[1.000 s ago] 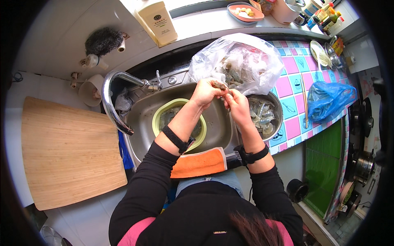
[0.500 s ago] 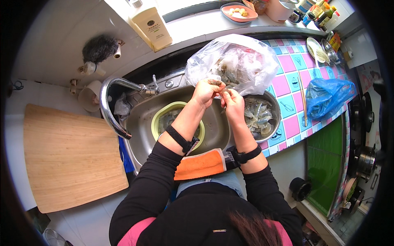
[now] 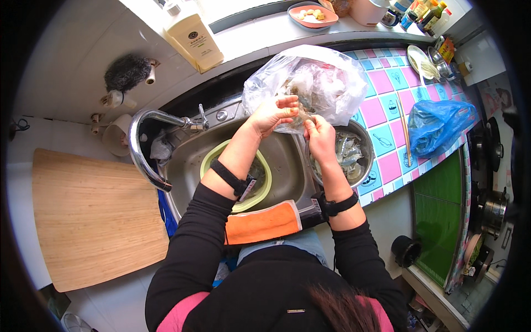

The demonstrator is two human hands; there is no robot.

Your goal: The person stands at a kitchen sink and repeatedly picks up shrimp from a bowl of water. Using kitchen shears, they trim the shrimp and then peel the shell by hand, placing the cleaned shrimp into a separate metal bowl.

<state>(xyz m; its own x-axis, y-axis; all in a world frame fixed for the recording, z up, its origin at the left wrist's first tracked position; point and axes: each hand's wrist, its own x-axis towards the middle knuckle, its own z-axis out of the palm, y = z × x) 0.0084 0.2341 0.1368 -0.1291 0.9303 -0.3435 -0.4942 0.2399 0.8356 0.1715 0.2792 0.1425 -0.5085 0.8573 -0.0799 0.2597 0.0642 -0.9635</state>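
Observation:
Over the back right of the sink, my right hand (image 3: 321, 137) is closed in a pinch on a small greyish shrimp (image 3: 302, 114). My left hand (image 3: 272, 118) is beside it with its fingers apart; whether a fingertip touches the shrimp is hard to see. Just behind both hands sits a clear plastic bag (image 3: 337, 72) with shell-like waste in it. A round steel bowl (image 3: 368, 172) of grey, translucent shrimp (image 3: 349, 150) stands right of the sink, partly hidden by my right wrist. In the sink, a pale green basin (image 3: 269, 176) lies partly under my left forearm.
The curved tap (image 3: 134, 138) arches over the left of the steel sink (image 3: 290, 188). An orange cloth (image 3: 263, 224) covers its front edge. A wooden board (image 3: 99, 216) lies at left. Chopsticks (image 3: 405, 130) and a blue plastic bag (image 3: 442, 127) rest on the checked cover at right.
My left hand has parted slightly from my right, its fingers now spread. My right hand keeps its pinch. The whole view has shifted a little.

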